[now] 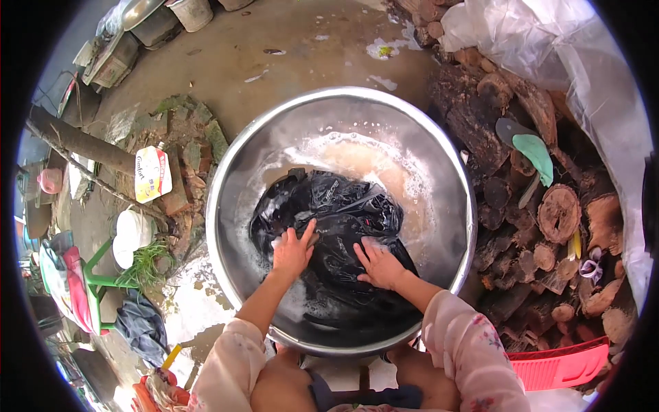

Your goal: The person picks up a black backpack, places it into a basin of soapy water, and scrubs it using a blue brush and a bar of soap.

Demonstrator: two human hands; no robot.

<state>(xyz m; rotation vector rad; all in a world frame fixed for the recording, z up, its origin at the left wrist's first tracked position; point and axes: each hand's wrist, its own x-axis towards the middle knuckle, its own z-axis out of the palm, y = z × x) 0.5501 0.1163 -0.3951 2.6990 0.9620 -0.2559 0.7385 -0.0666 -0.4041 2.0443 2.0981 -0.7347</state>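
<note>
A large round metal basin [340, 92] stands before me, holding cloudy, sudsy water [360, 154]. In it lies a wet, shiny black garment [334, 206], bunched up and partly under water. My left hand [292, 252] rests on the garment's left part with fingers spread; something small and brownish shows beside its fingertips, too unclear to name. Flat on the garment's right part lies my right hand [380, 263], its fingers apart. Neither hand visibly grips the fabric.
Stacked firewood [558, 213] rises on the right under plastic sheeting [592, 67], with a red plastic basket [561, 365] below. At left are a Comfort pouch [153, 174], a white container [134, 232], a green stool [95, 278] with clothes, and a tree trunk [87, 139].
</note>
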